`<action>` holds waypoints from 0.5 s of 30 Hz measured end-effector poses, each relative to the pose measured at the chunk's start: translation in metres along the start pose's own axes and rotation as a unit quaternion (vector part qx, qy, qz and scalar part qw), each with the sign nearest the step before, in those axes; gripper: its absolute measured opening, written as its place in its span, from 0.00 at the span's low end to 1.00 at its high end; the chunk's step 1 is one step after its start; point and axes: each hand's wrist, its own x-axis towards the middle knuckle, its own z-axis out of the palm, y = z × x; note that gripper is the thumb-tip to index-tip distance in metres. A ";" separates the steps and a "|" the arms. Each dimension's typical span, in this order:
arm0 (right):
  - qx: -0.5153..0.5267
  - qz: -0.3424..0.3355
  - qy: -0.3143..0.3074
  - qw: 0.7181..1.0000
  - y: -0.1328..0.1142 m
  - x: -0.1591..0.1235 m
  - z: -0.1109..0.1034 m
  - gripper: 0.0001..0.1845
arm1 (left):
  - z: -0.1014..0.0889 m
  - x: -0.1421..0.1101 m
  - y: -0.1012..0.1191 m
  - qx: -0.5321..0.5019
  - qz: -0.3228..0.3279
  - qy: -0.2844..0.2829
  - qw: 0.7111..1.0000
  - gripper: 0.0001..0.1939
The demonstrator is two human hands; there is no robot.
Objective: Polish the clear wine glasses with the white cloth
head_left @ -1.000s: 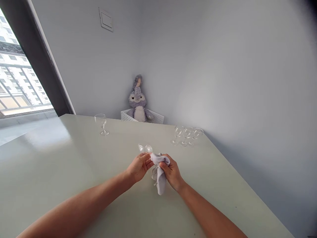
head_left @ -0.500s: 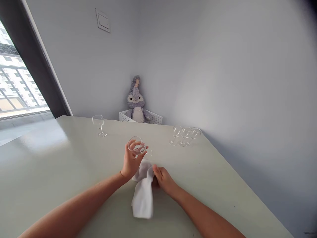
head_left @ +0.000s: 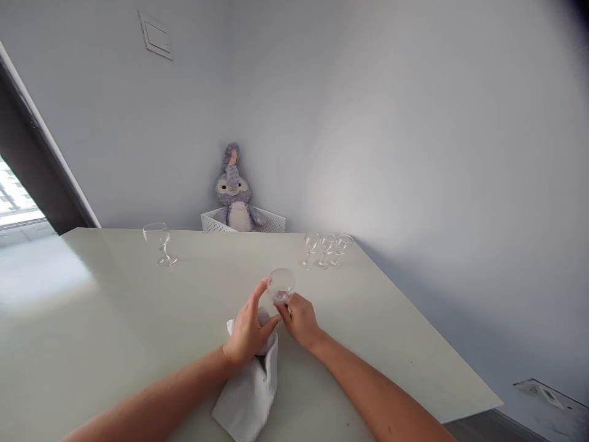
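A clear stemmed wine glass (head_left: 281,283) stands out in front of me, its rim tilted up. My right hand (head_left: 301,319) is closed around its stem, just under the bowl. Close on the glass's left side is my left hand (head_left: 250,331), thumb and fingers apart; whether a fingertip touches the bowl I cannot tell. A crumpled white cloth (head_left: 246,399) lies on the table beneath and behind the left hand, which partly covers it.
On the pale table (head_left: 115,344), one wine glass (head_left: 159,239) stands at the far left. Three more wine glasses (head_left: 326,247) stand close together at the back right. Behind the far edge, a plush toy (head_left: 237,199) sits in a white basket (head_left: 276,223).
The wine glass has passed from my left hand to my right. My right hand has let go of the cloth, which now lies under my left hand. The view has turned right.
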 end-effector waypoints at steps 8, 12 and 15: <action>-0.088 0.242 0.044 0.965 0.069 0.027 -0.023 0.16 | -0.008 0.003 -0.023 0.133 -0.069 -0.068 0.986 0.27; -0.100 0.271 0.048 0.956 0.079 0.028 -0.024 0.15 | -0.006 0.004 -0.022 0.150 -0.063 -0.074 0.984 0.26; -0.109 0.283 0.049 0.952 0.081 0.028 -0.021 0.15 | -0.005 0.005 -0.022 0.147 -0.056 -0.079 0.984 0.26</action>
